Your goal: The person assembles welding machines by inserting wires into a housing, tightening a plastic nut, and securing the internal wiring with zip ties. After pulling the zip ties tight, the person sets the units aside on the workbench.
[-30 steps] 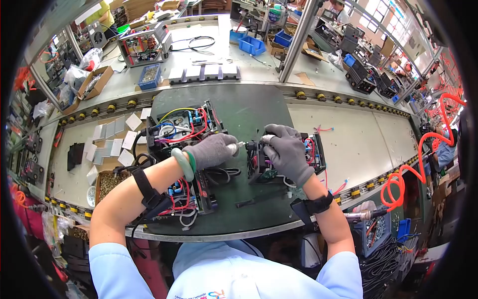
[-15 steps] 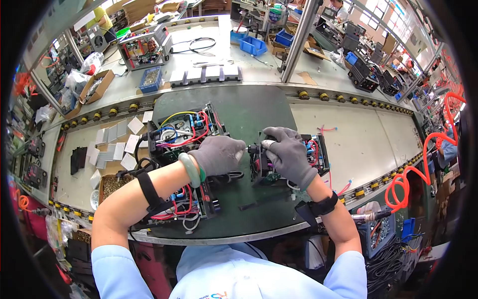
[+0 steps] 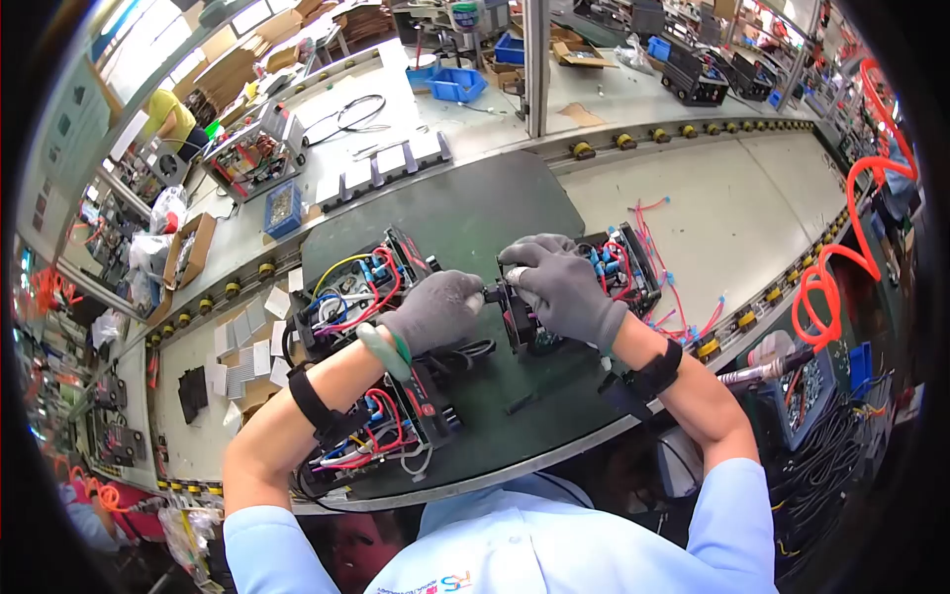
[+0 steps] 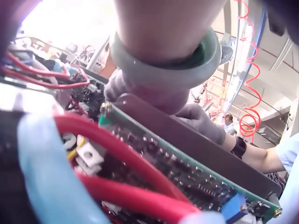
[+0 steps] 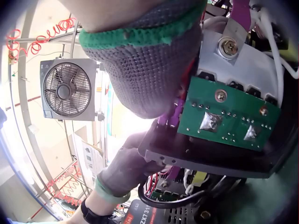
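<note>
My gloved left hand (image 3: 435, 312) is at the outer face of a unit's front panel, its fingertips pinching a small black fitting (image 3: 496, 295) that sticks out there. My gloved right hand (image 3: 564, 292) grips the top of that open electronic unit (image 3: 633, 272), fingers curled over the panel edge. In the right wrist view the unit shows a green circuit board (image 5: 229, 114) behind its dark panel (image 5: 210, 161); the left hand (image 5: 124, 170) reaches the panel's other side. The left wrist view holds the left hand (image 4: 154, 100) beyond another unit's circuit board (image 4: 187, 168).
Two more open units, one behind (image 3: 351, 292) and one in front (image 3: 386, 426), flank my left forearm on the green mat (image 3: 455, 218). Red wires (image 3: 678, 312) lie at the right. Pale plates (image 3: 247, 332) lie at the left. A coiled red air hose (image 3: 821, 287) hangs at the right.
My left hand came in to the panel fitting; a small metallic tip seen at its fingers earlier no longer shows. The right hand stays on the unit. The head view has turned and tilted.
</note>
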Demonstrator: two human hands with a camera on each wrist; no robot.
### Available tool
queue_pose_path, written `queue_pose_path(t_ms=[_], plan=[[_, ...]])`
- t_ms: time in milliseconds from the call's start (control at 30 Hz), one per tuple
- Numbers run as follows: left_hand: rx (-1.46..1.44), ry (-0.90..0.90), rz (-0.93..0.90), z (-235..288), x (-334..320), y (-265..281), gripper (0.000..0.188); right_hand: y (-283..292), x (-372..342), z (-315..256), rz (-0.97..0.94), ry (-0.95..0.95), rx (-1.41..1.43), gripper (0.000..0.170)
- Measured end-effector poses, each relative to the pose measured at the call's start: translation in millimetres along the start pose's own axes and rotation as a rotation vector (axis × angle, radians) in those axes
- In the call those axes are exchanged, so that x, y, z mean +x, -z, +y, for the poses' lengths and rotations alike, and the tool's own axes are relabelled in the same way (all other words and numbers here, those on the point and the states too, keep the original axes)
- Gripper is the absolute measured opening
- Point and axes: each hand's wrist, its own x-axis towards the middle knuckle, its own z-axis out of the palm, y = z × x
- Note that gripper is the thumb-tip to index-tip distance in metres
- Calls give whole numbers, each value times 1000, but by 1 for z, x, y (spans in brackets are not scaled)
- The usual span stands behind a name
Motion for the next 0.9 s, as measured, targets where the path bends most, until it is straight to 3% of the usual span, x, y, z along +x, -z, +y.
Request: queue_pose_path(t_ms=[100, 200, 233, 300, 367, 433, 467, 567, 633, 700, 733, 767, 833, 867, 900], plan=[[-41, 37, -32, -1, -6, 2, 31, 3, 0, 1, -1, 28, -7, 13], [-597, 268, -233, 6, -16, 15, 35, 3, 0, 4, -13, 41, 20, 15], [-604, 272, -236, 7, -17, 16, 35, 3, 0, 5, -8, 60, 17, 15], [-755, 473, -243, 14, -20, 20, 30, 2, -1, 5, -17, 49, 6, 14], [-759, 442, -201, 1, -15, 7, 23, 1, 0, 6, -19, 43, 0, 13], [-227, 96, 75, 0, -16, -8, 17, 0, -1, 5, -7, 25, -10, 13], [-106, 1, 204, 2, -17, -16, 14, 0, -2, 4, -9, 16, -1, 13], [143, -40, 212, 1, -5, -20, 14, 0, 1, 5, -34, 12, -32, 13], [64, -36, 176, 5, -4, -14, 15, -1, 0, 4, -24, 1, -36, 14], [-305, 130, 54, 12, -5, -5, 23, -2, -1, 7, -28, 15, -34, 14], [-403, 203, 32, 9, 0, -4, 35, 0, 1, 9, -48, 21, -36, 14], [-405, 200, 34, -2, 6, -7, 35, 2, 0, 10, -71, 21, -35, 14], [-356, -18, -18, -4, 16, -1, 44, 4, 3, 11, -110, -1, -57, 15], [-667, 332, -19, 14, 24, -1, 37, 8, 10, 12, -205, 10, -145, 18], [-671, 336, -14, 4, 29, -9, 37, 11, 17, 12, -297, 21, -233, 21]])
